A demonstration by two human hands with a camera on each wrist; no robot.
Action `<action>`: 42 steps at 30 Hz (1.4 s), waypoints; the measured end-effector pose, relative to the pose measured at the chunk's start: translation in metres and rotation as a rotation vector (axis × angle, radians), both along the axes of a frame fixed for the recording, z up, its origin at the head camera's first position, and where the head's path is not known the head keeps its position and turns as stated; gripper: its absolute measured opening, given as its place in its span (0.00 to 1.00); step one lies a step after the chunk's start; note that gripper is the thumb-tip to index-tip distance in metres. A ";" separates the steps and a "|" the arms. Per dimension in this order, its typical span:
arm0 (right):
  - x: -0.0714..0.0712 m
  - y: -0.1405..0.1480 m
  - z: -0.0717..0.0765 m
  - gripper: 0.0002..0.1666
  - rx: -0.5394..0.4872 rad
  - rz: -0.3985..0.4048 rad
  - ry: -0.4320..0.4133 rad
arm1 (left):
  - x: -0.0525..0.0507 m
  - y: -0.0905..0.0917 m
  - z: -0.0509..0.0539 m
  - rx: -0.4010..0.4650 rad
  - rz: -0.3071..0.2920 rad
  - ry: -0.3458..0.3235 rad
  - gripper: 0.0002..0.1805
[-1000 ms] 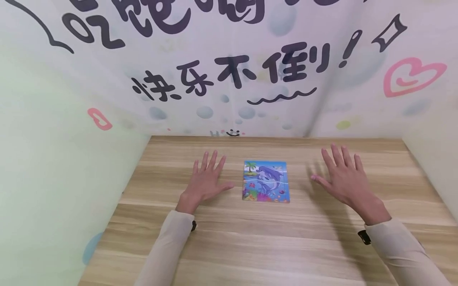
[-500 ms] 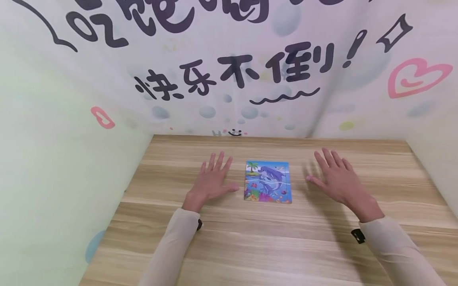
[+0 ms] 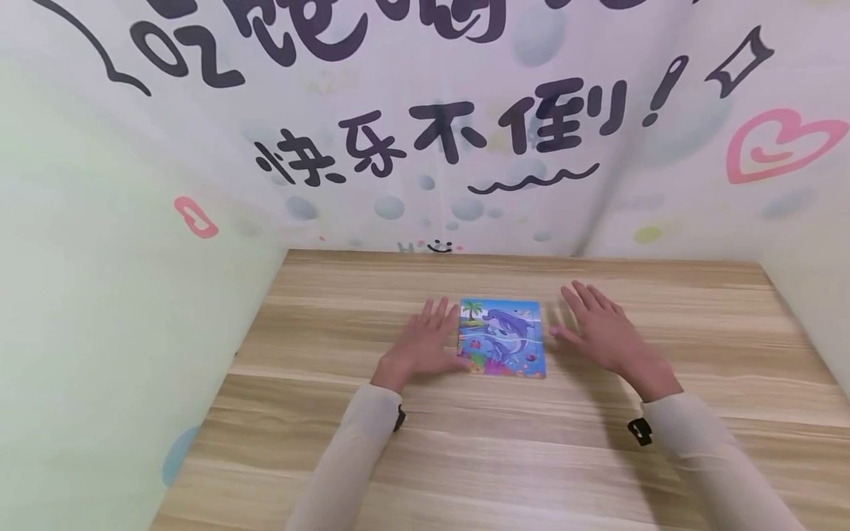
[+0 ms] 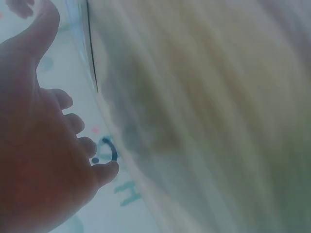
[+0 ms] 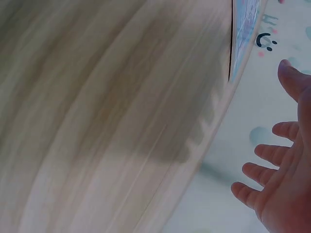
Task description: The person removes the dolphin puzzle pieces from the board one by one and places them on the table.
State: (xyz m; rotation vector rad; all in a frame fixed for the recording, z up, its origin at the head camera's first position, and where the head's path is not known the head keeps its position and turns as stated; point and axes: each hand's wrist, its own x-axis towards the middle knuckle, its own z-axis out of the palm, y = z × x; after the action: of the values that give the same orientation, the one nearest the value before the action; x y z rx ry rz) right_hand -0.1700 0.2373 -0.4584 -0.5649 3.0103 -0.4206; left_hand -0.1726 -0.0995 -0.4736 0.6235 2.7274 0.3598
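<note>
Wood-grain table [image 3: 518, 457], outspread hands [image 3: 423, 348] [image 3: 606, 335], dolphin picture [image 3: 502, 338] with lower-left corner hidden behind left thumb [image 3: 454, 363].

2 hands [image 3: 426, 346] [image 3: 604, 335] flank a dolphin picture [image 3: 502, 337] on a table [image 3: 505, 457].

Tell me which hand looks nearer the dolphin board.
The left hand: in the head view it overlaps the left edge of the dolphin board, while tabletop shows between the right hand and the board.
</note>
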 end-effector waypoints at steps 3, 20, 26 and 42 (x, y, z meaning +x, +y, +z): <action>-0.004 -0.009 -0.002 0.48 -0.013 0.013 -0.007 | 0.000 0.005 -0.001 0.007 0.007 -0.042 0.61; -0.034 -0.048 -0.017 0.32 -0.249 0.182 -0.091 | 0.000 0.016 0.002 -0.014 0.032 -0.137 0.58; -0.039 -0.068 -0.017 0.26 -0.292 0.182 -0.088 | 0.001 0.021 0.000 -0.051 0.060 -0.138 0.60; -0.050 -0.105 -0.021 0.27 -0.163 0.011 -0.172 | 0.001 0.030 0.008 -0.167 0.056 -0.124 0.58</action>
State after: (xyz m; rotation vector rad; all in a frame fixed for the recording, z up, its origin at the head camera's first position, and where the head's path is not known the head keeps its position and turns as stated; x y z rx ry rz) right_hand -0.2201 0.1326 -0.4791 -0.5247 2.8252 -0.6816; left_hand -0.1719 -0.0699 -0.4657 0.4650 2.6261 0.1750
